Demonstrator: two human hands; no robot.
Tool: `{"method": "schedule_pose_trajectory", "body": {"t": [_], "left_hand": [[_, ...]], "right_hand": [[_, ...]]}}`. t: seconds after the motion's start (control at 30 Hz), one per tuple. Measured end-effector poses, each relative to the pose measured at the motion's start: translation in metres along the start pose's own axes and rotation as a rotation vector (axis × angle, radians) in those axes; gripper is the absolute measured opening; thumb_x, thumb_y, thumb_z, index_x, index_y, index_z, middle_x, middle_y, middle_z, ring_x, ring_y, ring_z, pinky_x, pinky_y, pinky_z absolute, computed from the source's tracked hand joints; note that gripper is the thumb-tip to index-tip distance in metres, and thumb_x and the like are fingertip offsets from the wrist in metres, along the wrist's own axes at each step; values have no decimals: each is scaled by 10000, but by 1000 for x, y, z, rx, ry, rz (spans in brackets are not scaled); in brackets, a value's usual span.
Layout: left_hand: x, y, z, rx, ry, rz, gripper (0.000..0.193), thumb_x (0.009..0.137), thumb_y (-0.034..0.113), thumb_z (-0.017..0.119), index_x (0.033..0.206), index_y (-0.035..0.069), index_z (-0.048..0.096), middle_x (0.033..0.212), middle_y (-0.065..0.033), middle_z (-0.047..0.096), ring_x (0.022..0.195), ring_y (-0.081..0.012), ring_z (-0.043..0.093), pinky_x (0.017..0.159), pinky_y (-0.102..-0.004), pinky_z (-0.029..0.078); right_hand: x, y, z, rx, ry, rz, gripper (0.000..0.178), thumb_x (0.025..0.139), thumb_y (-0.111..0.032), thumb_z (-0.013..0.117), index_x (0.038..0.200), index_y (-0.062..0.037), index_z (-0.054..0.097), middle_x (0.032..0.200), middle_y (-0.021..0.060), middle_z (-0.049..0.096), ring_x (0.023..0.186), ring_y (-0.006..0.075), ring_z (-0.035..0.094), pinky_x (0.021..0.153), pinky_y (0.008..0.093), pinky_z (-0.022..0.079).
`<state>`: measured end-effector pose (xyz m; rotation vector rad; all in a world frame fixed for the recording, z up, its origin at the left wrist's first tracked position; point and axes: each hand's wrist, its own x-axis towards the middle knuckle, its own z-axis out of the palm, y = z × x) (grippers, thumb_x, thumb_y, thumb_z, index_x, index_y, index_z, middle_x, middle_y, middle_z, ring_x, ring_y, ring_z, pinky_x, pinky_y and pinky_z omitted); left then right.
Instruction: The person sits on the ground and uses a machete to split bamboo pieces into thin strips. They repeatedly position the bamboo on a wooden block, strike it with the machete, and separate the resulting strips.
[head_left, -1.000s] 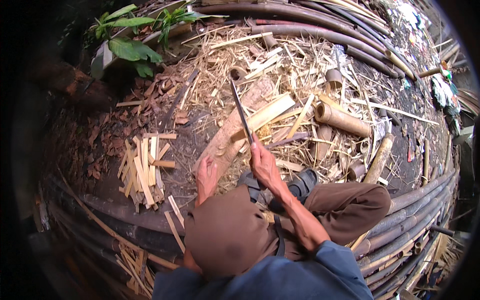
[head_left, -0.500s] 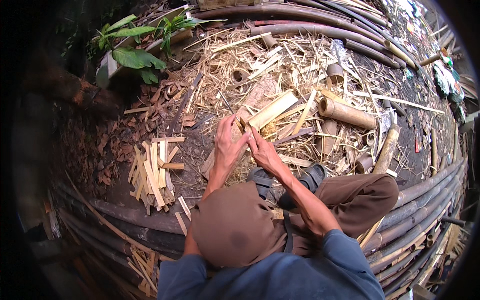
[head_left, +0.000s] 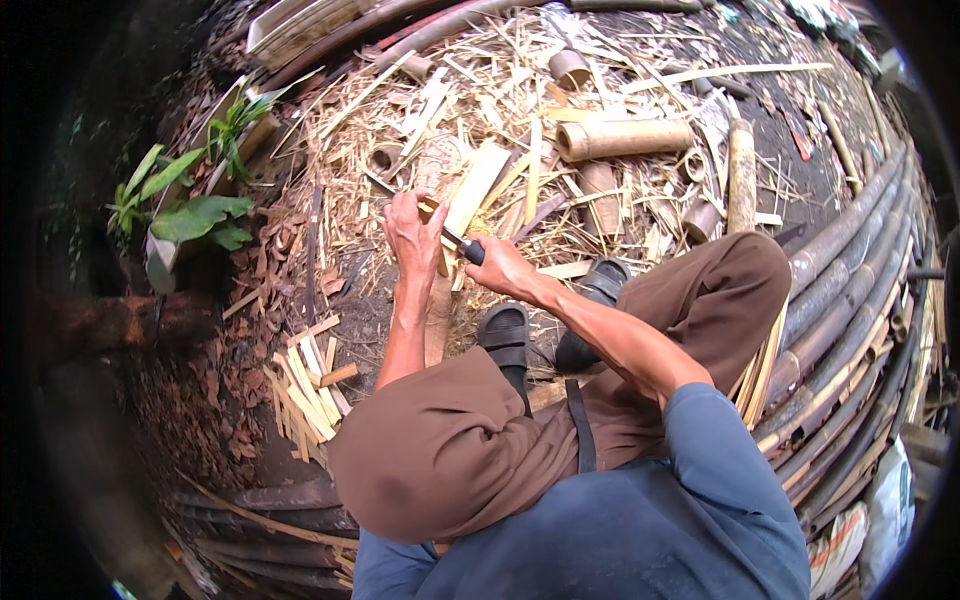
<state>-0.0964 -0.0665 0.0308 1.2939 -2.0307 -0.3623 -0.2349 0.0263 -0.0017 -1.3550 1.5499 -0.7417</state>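
My right hand point(head_left: 503, 266) is wrapped round the dark handle of a knife point(head_left: 474, 252). The knife's blade points up and left, passing behind my left hand, and its tip shows beyond the knuckles. My left hand point(head_left: 408, 235) is closed on a short bamboo piece point(head_left: 428, 206), of which only a yellowish end with a dark edge shows; the fingers cover the rest. Right beside it, a wide pale split bamboo slat point(head_left: 477, 185) lies slanted on the shavings. Below my hands runs a long wooden block point(head_left: 438, 325) between my left forearm and my sandalled foot.
Cut bamboo strips point(head_left: 312, 392) lie in a pile at my left. Ahead, shavings point(head_left: 470, 90) cover the ground, with a thick bamboo tube point(head_left: 625, 139) among them. Long bamboo poles point(head_left: 850, 270) are stacked at my right. A leafy plant point(head_left: 190, 220) stands at the far left.
The view has shifted, so the ground ahead sits higher in the picture. My right hand has moved away from my left, and the knife handle in it now shows.
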Motion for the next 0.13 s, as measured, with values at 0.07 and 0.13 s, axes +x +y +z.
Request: {"method": "schedule_pose_trajectory", "body": {"t": [0.07,0.13], "left_hand": [[1,-3,5,28,-32,-59,316,747,221,785,979,71,633,976,-99,618,942,-280,521,850,-429,394],[2,-2,9,65,-40,-69,325,747,238,787,985,78,635,974,-94,619,962,-274,515,864,-433,383]], "right_hand": [[1,0,-5,-52,-3,-2,464,802,-195,660,1222,-26,558,965,262,673,906,403,668,804,448,526],[-3,-13,-14,-282,-32,30,564,809,-230,695,1304,-55,490,1026,233,677,946,374,675,824,479,521]]}}
